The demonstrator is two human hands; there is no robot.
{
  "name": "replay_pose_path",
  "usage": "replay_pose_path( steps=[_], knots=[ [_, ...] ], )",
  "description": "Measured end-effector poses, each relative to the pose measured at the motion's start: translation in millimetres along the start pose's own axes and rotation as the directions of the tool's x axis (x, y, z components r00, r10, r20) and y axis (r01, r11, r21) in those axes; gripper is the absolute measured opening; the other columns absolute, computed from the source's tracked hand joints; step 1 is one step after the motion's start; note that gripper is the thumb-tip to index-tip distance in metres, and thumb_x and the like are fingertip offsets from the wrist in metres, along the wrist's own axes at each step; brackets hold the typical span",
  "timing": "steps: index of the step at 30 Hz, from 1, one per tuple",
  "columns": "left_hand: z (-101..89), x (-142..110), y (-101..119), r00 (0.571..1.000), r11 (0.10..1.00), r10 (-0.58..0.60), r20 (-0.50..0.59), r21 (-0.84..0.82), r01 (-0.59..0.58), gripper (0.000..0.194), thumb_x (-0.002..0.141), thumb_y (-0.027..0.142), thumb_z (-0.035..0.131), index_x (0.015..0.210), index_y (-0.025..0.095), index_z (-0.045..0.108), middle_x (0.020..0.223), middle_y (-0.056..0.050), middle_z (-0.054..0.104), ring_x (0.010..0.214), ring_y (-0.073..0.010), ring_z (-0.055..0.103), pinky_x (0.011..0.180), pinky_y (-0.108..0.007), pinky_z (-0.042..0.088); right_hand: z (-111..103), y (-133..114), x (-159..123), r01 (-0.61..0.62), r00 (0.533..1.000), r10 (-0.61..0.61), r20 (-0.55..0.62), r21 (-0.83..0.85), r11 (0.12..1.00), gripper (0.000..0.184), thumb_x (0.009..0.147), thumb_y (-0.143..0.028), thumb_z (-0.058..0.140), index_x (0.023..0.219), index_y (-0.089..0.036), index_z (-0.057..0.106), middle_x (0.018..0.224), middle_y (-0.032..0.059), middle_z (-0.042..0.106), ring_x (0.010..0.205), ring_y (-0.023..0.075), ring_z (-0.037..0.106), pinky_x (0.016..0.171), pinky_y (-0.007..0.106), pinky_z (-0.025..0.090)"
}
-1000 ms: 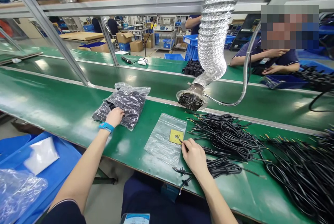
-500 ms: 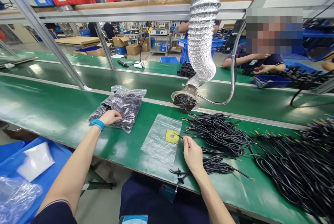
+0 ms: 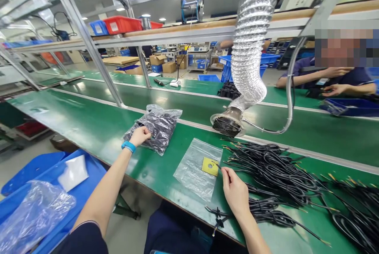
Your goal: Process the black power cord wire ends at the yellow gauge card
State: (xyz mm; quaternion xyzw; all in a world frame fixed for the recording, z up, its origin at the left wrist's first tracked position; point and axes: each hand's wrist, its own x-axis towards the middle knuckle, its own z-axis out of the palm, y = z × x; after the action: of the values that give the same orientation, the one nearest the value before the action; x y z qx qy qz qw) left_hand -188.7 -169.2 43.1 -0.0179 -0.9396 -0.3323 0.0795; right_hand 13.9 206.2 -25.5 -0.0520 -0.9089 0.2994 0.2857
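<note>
My left hand (image 3: 141,135) is over a clear plastic bag (image 3: 162,129) filled with small dark parts. Its fingers are pinched together, and what they hold, if anything, is too small to make out. On the right, my right hand (image 3: 236,191) pinches a black cable (image 3: 218,165) near its thin stripped end. That end points over a yellow square plate (image 3: 209,166) with a round hole. The plate lies on a flat clear zip bag (image 3: 189,173). Beside my right hand lie bundles of black cables (image 3: 269,167) with bare wire tips.
A fan-ended duct (image 3: 227,124) hangs low over the bench. Cables with black fittings (image 3: 218,216) lie at the front edge of the green table (image 3: 89,122). At lower left is a blue bin (image 3: 97,171) with plastic bags. A co-worker's hands (image 3: 334,88) are across the line.
My view has turned left, so the scene sits further right and lower. My left hand's pinched fingers remain at the bag of parts; my right hand keeps the cable end by the yellow plate.
</note>
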Motion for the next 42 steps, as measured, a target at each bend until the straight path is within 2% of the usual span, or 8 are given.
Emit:
replay_pose_path(
  steps=[3,6,9,12,15,19,35,42],
  knots=[
    [-3.6,-9.4,12.9,0.989,1.0,0.006,-0.151,-0.021,-0.01,0.016,0.068,0.031,0.066,0.073,0.018,0.059,0.067,-0.002,0.063,0.068,-0.0173,0.058,0.071,-0.03,0.047,-0.9,-1.5,0.2,-0.017,1.0,0.017,0.003,0.056,0.998,0.045,0.097,-0.052,0.036,0.087,-0.021,0.068,0.076,0.0051,0.074,0.056,0.0183,0.066,0.053,0.026,0.044],
    [18.6,-31.3,46.7,0.988,0.924,0.024,-0.154,-0.373,-0.08,0.035,0.071,0.039,0.068,0.095,0.014,0.065,0.076,-0.004,0.067,0.068,-0.0165,0.06,0.068,-0.03,0.049,-2.6,-4.3,0.4,-0.04,0.999,0.039,0.013,0.129,0.991,0.041,0.095,-0.051,0.042,0.086,-0.021,0.069,0.076,0.0043,0.074,0.056,0.0165,0.065,0.055,0.025,0.046],
    [64.6,-63.4,92.9,0.978,0.663,0.093,0.186,-0.744,0.079,0.043,0.071,0.045,0.073,0.095,0.011,0.07,0.077,-0.007,0.069,0.061,-0.0137,0.058,0.059,-0.027,0.047,-3.4,-6.8,0.4,-0.041,0.999,0.042,-0.001,0.188,0.981,0.04,0.094,-0.05,0.044,0.085,-0.02,0.069,0.077,0.005,0.073,0.058,0.0163,0.065,0.057,0.025,0.048],
    [111.0,-92.9,133.7,0.843,0.433,0.209,0.496,-0.82,0.375,0.044,0.067,0.044,0.08,0.093,0.01,0.073,0.082,-0.009,0.07,0.062,-0.0108,0.058,0.061,-0.025,0.048,-3.6,-8.8,-1.2,-0.032,0.998,0.041,-0.041,0.211,0.977,0.037,0.095,-0.045,0.045,0.084,-0.019,0.069,0.075,0.0052,0.072,0.057,0.0158,0.064,0.057,0.026,0.05],
    [141.3,-109.0,157.8,0.732,0.318,0.31,0.607,-0.792,0.521,0.043,0.064,0.037,0.085,0.095,0.011,0.073,0.086,-0.008,0.07,0.067,-0.0096,0.062,0.069,-0.024,0.05,-3.6,-9.8,-4.0,-0.004,0.994,0.025,-0.103,0.194,0.981,0.032,0.095,-0.039,0.046,0.085,-0.019,0.068,0.075,0.0058,0.072,0.059,0.0157,0.065,0.058,0.026,0.051],
    [158.1,-114.7,166.4,0.706,0.234,0.366,0.607,-0.794,0.561,0.039,0.066,0.031,0.085,0.098,0.012,0.072,0.079,-0.004,0.069,0.07,-0.0096,0.064,0.073,-0.023,0.051,-3.6,-9.7,-5.6,0.062,0.985,-0.032,-0.172,0.17,0.984,0.026,0.095,-0.034,0.049,0.087,-0.017,0.068,0.075,0.0063,0.072,0.059,0.0155,0.066,0.059,0.026,0.052],
    [160.0,-120.0,165.6,0.696,0.206,0.368,0.617,-0.784,0.586,0.042,0.069,0.033,0.083,0.102,0.011,0.071,0.076,-0.006,0.072,0.07,-0.013,0.068,0.073,-0.025,0.054,-3.4,-10.3,-3.9,0.147,0.974,-0.129,-0.188,0.087,0.985,0.023,0.097,-0.028,0.05,0.086,-0.017,0.066,0.072,0.0037,0.07,0.055,0.0125,0.062,0.054,0.023,0.046],
    [161.7,-121.7,162.2,0.786,0.48,0.384,0.485,-0.832,0.279,0.036,0.074,0.038,0.077,0.1,0.013,0.073,0.088,-0.008,0.074,0.081,-0.0188,0.068,0.08,-0.032,0.054,-3.6,-10.2,-3.3,0.208,0.967,-0.199,-0.162,0.039,0.977,0.02,0.097,-0.024,0.05,0.087,-0.017,0.065,0.07,0.0024,0.067,0.056,0.0121,0.059,0.056,0.023,0.044]
  ],
)
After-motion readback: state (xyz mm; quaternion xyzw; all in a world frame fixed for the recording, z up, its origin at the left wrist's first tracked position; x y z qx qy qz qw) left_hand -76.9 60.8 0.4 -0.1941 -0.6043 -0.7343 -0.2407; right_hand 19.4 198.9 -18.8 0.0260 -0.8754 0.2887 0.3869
